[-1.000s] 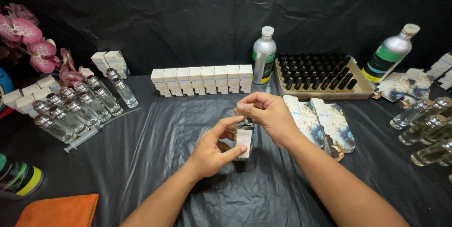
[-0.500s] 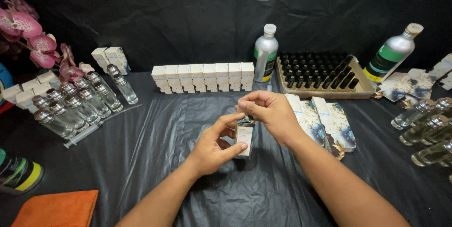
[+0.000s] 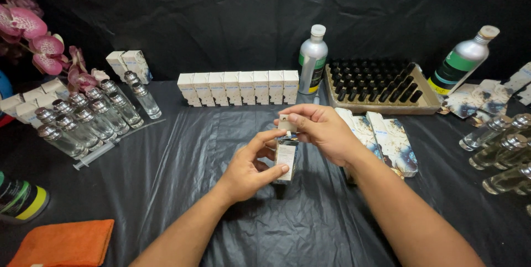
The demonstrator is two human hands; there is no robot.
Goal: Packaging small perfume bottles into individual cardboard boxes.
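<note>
L hand gripped the small white box upright, long axis vertical, just above the counter at centre, while R hand, nearer its top, pinched the flap w/ fingers closed.

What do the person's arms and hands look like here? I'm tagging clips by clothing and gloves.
Both forearms are bare up to the frame edge: no sleeves show. The left hand and the right hand wear no gloves, and no rings, watch or bands are visible. Fingernails look short and plain.
</note>
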